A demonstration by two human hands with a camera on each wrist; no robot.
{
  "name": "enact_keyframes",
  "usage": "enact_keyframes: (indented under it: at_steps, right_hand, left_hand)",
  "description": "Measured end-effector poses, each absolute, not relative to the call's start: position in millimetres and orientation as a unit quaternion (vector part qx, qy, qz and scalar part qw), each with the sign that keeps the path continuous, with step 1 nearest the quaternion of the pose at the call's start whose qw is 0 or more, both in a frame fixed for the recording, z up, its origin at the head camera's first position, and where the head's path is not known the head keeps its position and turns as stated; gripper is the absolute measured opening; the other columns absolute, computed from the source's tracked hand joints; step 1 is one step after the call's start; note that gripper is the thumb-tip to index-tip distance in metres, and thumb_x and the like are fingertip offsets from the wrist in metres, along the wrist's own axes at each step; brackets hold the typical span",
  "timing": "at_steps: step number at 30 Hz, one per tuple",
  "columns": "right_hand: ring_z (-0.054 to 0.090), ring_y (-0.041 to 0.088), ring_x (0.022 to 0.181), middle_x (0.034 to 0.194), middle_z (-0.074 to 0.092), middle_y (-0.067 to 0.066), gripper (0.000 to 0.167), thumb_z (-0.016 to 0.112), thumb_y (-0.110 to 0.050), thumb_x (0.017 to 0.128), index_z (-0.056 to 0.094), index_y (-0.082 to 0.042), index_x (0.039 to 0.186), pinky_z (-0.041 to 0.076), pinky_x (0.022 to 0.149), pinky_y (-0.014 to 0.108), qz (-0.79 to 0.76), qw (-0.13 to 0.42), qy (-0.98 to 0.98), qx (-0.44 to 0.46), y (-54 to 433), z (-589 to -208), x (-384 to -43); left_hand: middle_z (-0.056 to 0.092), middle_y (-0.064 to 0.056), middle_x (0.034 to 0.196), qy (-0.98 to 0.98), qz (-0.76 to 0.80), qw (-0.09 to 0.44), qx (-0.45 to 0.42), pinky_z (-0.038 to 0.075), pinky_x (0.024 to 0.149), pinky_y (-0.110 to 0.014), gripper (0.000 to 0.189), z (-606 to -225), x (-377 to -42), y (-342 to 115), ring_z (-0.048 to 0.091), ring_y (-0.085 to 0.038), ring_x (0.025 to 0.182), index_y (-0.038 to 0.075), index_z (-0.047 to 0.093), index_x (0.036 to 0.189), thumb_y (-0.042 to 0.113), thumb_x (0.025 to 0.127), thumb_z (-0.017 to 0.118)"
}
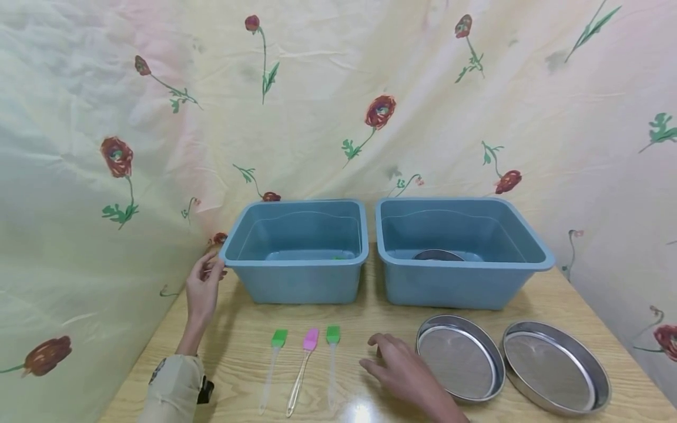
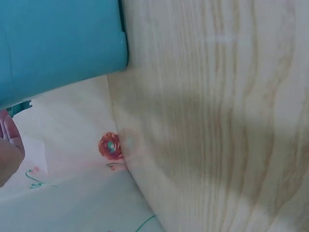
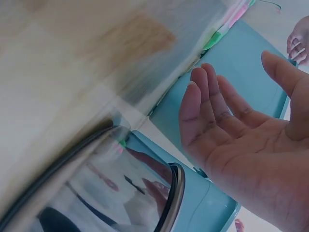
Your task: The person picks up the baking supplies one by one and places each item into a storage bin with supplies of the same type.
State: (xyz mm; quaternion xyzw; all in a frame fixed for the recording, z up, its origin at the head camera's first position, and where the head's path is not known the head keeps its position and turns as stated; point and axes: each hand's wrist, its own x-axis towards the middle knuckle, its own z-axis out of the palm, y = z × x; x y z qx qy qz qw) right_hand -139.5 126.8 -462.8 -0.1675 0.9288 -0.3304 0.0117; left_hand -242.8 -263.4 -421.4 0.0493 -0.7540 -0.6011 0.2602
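Observation:
Three silicone basting brushes lie on the table: a left green brush, a pink brush and a right green brush. To their right my right hand hovers low with relaxed fingers and nothing in them; its palm shows in the right wrist view. Beside it lie two shallow round metal sieves with mesh-like bottoms, the nearer sieve and the farther sieve. My left hand rests its loosely bent fingers at the front left corner of the left blue bin.
A right blue bin stands next to the left one, with a round metal rim showing inside. Something green shows inside the left bin. Flowered cloth hangs behind and at both sides of the wooden table.

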Motion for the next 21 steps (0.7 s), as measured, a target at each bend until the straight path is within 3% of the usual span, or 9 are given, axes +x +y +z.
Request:
enact_keyframes:
  at_steps: [11, 21]
  right_hand:
    - [0.052, 0.011, 0.069, 0.081, 0.057, -0.004, 0.037, 0.076, -0.03, 0.095, 0.067, -0.001, 0.116, 0.047, 0.06, 0.032, -0.358, 0.051, 0.919, -0.158, 120.4, -465.5, -150.5]
    - [0.054, 0.015, 0.07, 0.083, 0.058, 0.001, 0.034, 0.073, -0.021, 0.097, 0.065, 0.007, 0.115, 0.048, 0.06, 0.028, -0.451, 0.09, 0.87, -0.177, 110.0, -468.9, -167.8]
  left_hand:
    - [0.065, -0.003, 0.103, -0.768, -0.59, 0.245, 0.039, 0.052, 0.083, -0.016, 0.041, -415.3, -248.0, -267.4, 0.063, -0.004, 0.088, 0.0, 0.061, 0.14, 0.021, 0.105, 0.062]
    - [0.066, 0.015, 0.094, -0.749, -0.618, 0.235, 0.046, 0.052, 0.083, -0.014, 0.038, -415.2, -251.7, -270.4, 0.064, -0.002, 0.087, -0.001, 0.063, 0.138, 0.016, 0.103, 0.065]
